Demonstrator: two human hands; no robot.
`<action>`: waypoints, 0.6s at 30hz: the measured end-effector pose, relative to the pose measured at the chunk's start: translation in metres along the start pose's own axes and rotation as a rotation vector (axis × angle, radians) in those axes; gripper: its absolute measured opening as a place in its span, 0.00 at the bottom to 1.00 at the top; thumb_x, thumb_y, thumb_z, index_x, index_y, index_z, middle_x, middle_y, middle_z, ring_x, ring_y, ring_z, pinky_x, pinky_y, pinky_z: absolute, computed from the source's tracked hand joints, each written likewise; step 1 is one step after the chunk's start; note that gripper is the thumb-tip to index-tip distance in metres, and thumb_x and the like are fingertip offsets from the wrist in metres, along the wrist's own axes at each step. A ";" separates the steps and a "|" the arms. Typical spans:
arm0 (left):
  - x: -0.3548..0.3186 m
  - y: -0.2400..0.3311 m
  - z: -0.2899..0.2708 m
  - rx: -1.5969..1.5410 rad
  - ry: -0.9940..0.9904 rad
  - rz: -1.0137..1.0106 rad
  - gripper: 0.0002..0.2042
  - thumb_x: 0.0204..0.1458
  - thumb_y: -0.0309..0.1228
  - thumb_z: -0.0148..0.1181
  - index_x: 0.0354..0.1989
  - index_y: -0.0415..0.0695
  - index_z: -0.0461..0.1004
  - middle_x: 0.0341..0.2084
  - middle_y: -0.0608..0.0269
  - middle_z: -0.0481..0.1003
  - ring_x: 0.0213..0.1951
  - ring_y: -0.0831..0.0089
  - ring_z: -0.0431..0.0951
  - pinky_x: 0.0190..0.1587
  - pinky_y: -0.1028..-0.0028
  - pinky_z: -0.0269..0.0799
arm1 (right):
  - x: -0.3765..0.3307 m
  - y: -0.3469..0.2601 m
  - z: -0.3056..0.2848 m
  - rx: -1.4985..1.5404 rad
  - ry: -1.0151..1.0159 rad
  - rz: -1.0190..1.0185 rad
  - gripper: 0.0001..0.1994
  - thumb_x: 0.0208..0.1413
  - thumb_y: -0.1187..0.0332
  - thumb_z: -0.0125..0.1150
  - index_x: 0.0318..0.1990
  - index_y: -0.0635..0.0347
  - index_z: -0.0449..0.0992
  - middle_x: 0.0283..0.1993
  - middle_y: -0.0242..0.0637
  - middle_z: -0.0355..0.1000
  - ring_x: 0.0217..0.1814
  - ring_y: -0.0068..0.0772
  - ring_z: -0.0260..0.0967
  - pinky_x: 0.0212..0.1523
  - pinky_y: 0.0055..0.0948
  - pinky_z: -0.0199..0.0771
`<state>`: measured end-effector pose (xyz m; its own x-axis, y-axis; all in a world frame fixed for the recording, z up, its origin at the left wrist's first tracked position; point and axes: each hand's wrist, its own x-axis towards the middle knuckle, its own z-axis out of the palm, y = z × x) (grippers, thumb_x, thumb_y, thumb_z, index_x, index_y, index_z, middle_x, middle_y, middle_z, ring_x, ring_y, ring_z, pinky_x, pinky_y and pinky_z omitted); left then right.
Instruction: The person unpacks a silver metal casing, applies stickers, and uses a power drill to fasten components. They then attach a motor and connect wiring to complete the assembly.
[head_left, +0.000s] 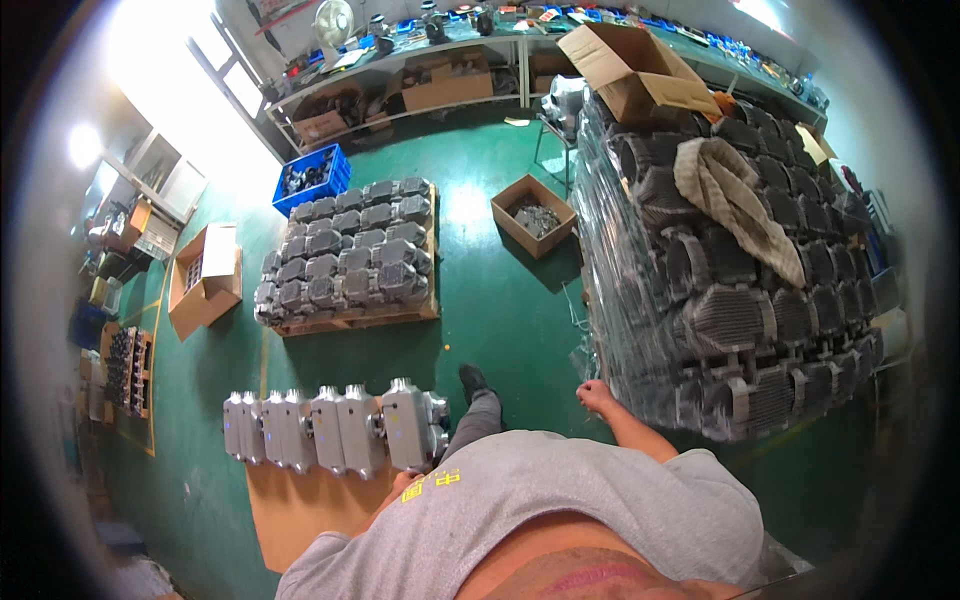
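Observation:
My right hand [596, 397] is closed, its fingers curled, beside the lower left corner of a tall stack of dark ribbed metal housings [740, 320]. See-through plastic wrap [625, 310] covers the near side of that stack, and a loose strand hangs close to my fingers; whether they grip it I cannot make out. My left hand [405, 482] is low at my side, next to the rightmost silver-grey metal housing [405, 430] in a short row. Its fingers are mostly hidden by the housing and my shirt. The row stands on a brown cardboard sheet [300, 510].
Ahead on the green floor sits a wooden pallet [350, 322] loaded with grey housings. Around it are a blue crate [312, 180], a cardboard box [205, 280] and an open box of small parts [535, 215]. A beige cloth [735, 205] lies on the tall stack. A workbench [450, 45] lines the back.

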<state>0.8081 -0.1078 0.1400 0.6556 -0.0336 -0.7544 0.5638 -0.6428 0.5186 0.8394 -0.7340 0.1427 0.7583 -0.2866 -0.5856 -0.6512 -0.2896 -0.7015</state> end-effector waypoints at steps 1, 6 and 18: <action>0.010 0.013 -0.013 0.022 0.018 -0.003 0.17 0.54 0.42 0.66 0.43 0.42 0.84 0.35 0.56 0.84 0.37 0.69 0.84 0.43 0.68 0.78 | 0.012 -0.013 0.007 -0.023 -0.032 0.021 0.08 0.55 0.66 0.63 0.35 0.59 0.83 0.27 0.31 0.77 0.24 0.23 0.73 0.22 0.27 0.71; 0.084 0.116 -0.075 0.185 0.025 0.085 0.16 0.52 0.43 0.63 0.38 0.42 0.84 0.31 0.54 0.83 0.36 0.65 0.84 0.42 0.65 0.78 | 0.077 -0.035 -0.001 -0.149 -0.049 0.139 0.13 0.48 0.59 0.67 0.36 0.58 0.86 0.32 0.41 0.82 0.34 0.34 0.80 0.40 0.35 0.79; 0.404 0.539 -0.241 0.028 0.083 0.448 0.15 0.53 0.34 0.59 0.43 0.38 0.82 0.29 0.56 0.83 0.34 0.66 0.82 0.42 0.66 0.77 | 0.241 -0.242 -0.055 0.306 0.181 0.357 0.06 0.53 0.68 0.63 0.30 0.60 0.81 0.26 0.36 0.77 0.24 0.27 0.73 0.24 0.30 0.71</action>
<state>1.4974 -0.2833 0.2118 0.8703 -0.2522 -0.4229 0.2025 -0.5996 0.7742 1.1780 -0.7831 0.1935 0.4549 -0.4805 -0.7498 -0.8092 0.1286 -0.5733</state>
